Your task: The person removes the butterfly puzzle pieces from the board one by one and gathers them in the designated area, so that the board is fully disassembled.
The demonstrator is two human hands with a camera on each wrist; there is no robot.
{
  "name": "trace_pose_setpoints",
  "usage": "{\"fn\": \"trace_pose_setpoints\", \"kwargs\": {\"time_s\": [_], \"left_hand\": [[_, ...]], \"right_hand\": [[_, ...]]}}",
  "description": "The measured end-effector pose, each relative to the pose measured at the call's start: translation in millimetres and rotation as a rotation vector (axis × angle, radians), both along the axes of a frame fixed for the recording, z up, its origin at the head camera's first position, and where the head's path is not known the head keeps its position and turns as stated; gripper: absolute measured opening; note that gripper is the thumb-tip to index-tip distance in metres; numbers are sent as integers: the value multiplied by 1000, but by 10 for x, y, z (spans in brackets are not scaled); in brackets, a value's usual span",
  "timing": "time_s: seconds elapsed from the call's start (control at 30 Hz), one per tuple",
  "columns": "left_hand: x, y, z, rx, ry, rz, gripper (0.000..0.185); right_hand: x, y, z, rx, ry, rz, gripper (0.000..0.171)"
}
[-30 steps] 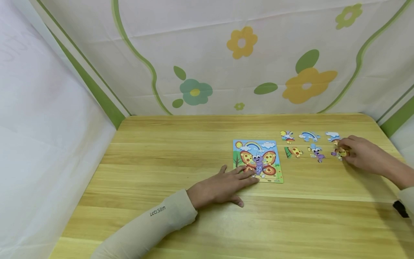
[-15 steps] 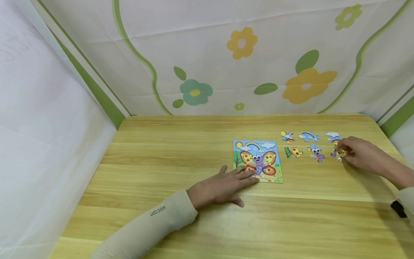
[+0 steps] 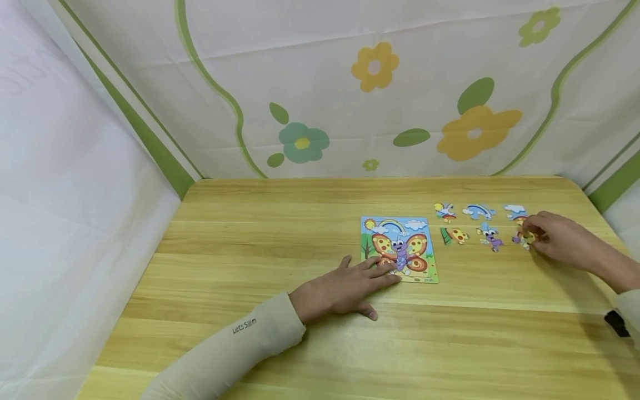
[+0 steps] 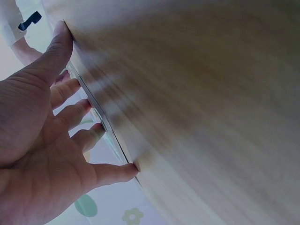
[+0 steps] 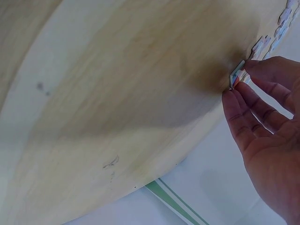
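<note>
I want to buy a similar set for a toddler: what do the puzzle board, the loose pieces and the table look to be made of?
The puzzle board looks like thin printed card or plywood with a slightly glossy picture face; the pictures leave it open. The piece that the right hand pinches shows a pale, fairly thick edge, so wood or dense board seems likely. The table shows light wood grain in planks with a smooth sheen, possibly laminate.

The puzzle board (image 3: 399, 249) is sky blue with an orange butterfly, yellow spots on its wings, a purple body, plus a rainbow, a yellow sun and white clouds. Loose pieces: one with a blue rainbow (image 3: 478, 210), one green and orange with spots (image 3: 454, 235), one purple (image 3: 490, 236). The piece at the right hand (image 3: 559, 240) looks yellow and purple, hard to tell. Table (image 3: 280, 233) is pale wood grain. Backdrop (image 3: 325, 83) is white with yellow, teal and green flowers. Sleeve (image 3: 235, 347) is beige.
</note>
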State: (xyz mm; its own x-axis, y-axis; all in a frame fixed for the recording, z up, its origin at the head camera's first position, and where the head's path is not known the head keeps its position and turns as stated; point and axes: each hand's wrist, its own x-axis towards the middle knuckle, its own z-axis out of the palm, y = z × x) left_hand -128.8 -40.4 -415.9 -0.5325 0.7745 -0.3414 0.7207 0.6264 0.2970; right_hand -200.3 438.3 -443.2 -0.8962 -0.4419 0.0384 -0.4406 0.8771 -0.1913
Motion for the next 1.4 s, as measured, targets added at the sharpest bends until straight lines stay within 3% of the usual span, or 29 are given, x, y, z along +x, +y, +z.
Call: {"fn": "trace_pose_setpoints", "kwargs": {"time_s": [0.47, 0.63, 0.93, 1.4], "left_hand": [[14, 21, 6, -17, 26, -21, 86], [13, 12, 11, -27, 43, -28, 85], [12, -44, 2, -18, 55, -14, 84], [48, -326, 75, -1, 52, 61, 80]], "right_hand": [[17, -90, 71, 7, 66, 43, 32], [-4, -367, 198, -23, 65, 61, 29], [-22, -981, 400, -36, -54, 65, 30], [45, -1874, 426, -110, -44, 209, 28]]}}
